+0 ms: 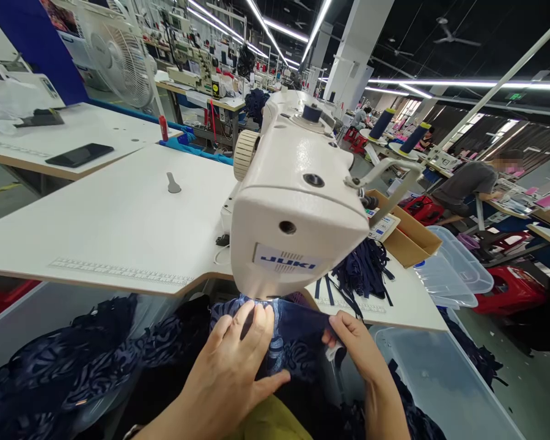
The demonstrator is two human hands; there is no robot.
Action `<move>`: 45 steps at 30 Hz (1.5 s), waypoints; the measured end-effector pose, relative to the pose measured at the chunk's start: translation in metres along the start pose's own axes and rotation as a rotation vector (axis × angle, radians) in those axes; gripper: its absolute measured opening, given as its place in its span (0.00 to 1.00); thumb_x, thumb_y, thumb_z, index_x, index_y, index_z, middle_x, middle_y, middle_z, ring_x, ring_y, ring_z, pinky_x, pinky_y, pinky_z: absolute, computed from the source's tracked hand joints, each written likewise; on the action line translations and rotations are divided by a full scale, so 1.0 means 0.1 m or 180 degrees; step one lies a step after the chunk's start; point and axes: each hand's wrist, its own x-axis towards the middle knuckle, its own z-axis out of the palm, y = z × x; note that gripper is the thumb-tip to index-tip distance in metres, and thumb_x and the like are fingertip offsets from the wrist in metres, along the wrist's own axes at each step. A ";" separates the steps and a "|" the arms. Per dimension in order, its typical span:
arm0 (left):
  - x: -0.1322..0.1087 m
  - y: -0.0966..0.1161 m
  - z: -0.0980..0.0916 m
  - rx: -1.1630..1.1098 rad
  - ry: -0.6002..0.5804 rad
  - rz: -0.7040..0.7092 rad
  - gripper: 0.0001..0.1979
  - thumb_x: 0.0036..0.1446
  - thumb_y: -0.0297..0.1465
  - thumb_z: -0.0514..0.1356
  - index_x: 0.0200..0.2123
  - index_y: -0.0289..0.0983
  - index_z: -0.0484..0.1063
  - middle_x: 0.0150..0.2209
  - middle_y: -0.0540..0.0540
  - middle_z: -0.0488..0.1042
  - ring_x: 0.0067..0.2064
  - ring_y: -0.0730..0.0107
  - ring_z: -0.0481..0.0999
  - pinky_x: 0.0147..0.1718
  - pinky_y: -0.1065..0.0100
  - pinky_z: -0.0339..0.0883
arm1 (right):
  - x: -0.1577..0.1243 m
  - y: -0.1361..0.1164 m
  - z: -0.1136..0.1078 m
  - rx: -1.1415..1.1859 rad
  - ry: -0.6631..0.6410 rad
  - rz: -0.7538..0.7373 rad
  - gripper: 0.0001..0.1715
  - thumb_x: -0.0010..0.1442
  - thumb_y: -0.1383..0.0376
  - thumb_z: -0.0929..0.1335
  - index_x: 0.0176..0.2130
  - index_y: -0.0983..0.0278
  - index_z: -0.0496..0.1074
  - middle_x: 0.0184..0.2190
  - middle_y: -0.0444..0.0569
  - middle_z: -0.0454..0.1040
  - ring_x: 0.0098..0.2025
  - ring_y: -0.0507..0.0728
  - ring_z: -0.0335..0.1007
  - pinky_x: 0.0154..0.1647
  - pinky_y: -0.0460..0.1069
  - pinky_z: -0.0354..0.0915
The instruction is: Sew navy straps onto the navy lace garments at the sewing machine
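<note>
A navy patterned lace fabric piece (297, 333) is stretched below the head of a white JUKI sewing machine (297, 214). My left hand (241, 351) lies on its left part, fingers extended close to the machine and thumb spread to the right. At the upper right corner of the cloth, my right hand (351, 342) pinches the edge between thumb and fingers. A small white tag (333, 352) shows under that hand. The needle and presser foot are hidden behind the machine head.
A bundle of navy strips (364, 275) lies on the white table (119, 208) right of the machine. Beside it stand a cardboard box (406, 238) and a clear plastic lid (453, 269). Bins with navy lace (91, 360) flank my lap. Left sits a phone (80, 155).
</note>
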 end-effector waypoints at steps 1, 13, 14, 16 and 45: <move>-0.02 -0.02 -0.02 -0.0028 -0.0052 0.0015 0.29 0.63 0.49 0.48 0.53 0.32 0.70 0.50 0.41 0.76 0.53 0.53 0.71 0.50 0.56 0.55 | 0.01 -0.02 0.02 0.0401 0.0055 0.0026 0.24 0.61 0.48 0.64 0.24 0.62 0.61 0.21 0.43 0.67 0.24 0.52 0.62 0.30 0.47 0.60; -0.14 -0.38 0.02 -0.0174 0.0010 0.0848 0.23 0.66 0.22 0.43 0.60 0.41 0.62 0.55 0.49 0.72 0.58 0.71 0.67 0.61 0.67 0.49 | 0.24 -0.57 0.87 0.0824 0.0031 -0.0806 0.08 0.58 0.62 0.67 0.39 0.61 0.65 0.30 0.42 0.65 0.32 0.51 0.63 0.36 0.46 0.62; -0.14 -0.39 0.05 -0.0182 0.0013 0.0834 0.23 0.66 0.22 0.43 0.61 0.41 0.61 0.55 0.49 0.72 0.58 0.71 0.66 0.61 0.67 0.48 | 0.25 -0.58 0.91 0.0497 0.0141 -0.0953 0.07 0.59 0.63 0.67 0.39 0.61 0.65 0.31 0.43 0.66 0.33 0.52 0.63 0.38 0.47 0.63; -0.14 -0.43 0.09 -0.0200 0.0062 0.0665 0.23 0.67 0.24 0.41 0.62 0.43 0.60 0.55 0.50 0.72 0.58 0.71 0.66 0.62 0.65 0.47 | 0.26 -0.58 0.93 -0.0076 0.0294 -0.1211 0.07 0.60 0.65 0.66 0.41 0.61 0.67 0.36 0.45 0.67 0.35 0.52 0.64 0.41 0.48 0.63; -0.16 -0.36 0.06 -0.0221 0.0144 0.0029 0.25 0.67 0.23 0.41 0.60 0.52 0.60 0.52 0.52 0.75 0.51 0.70 0.75 0.52 0.62 0.51 | 0.35 -0.71 0.87 -0.1154 0.0015 -0.1974 0.14 0.65 0.68 0.59 0.32 0.59 0.70 0.35 0.47 0.70 0.44 0.56 0.67 0.48 0.50 0.65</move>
